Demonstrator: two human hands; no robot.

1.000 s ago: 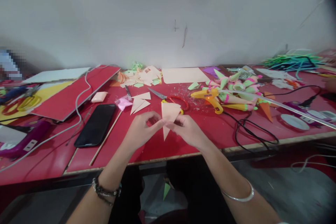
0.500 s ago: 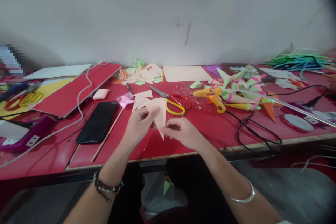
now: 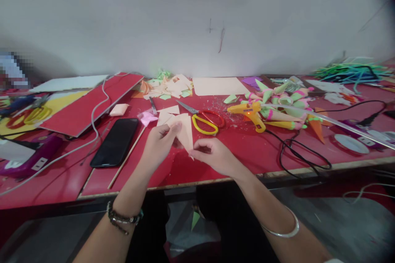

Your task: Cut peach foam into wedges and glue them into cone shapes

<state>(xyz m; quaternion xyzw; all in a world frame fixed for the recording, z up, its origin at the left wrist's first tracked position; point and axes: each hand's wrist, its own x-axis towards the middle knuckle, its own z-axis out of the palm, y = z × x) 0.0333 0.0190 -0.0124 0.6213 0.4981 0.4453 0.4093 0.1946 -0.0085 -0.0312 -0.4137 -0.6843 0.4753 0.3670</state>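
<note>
Between my hands is a triangular piece of pale peach paper, its tip pointing down toward me. My left hand pinches it with the thumb on top. The fingers of my right hand are closed on its lower edge near the tip. More cut peach paper pieces lie on the table just behind. Scissors with red and yellow handles lie beside the paper, blades partly apart. Left of my left hand are a pink paper star on a stick and a black phone.
A yellow glue gun with a lit orange light lies at right, its black cord coiled nearby. Behind it are several green and pink paper cones. Paper scraps lie against the grey wall. A red board is at left.
My left hand has shifted slightly left with the paper, which has tilted a little. My right fingers now cover more of its tip. The things on the table stay put.
</note>
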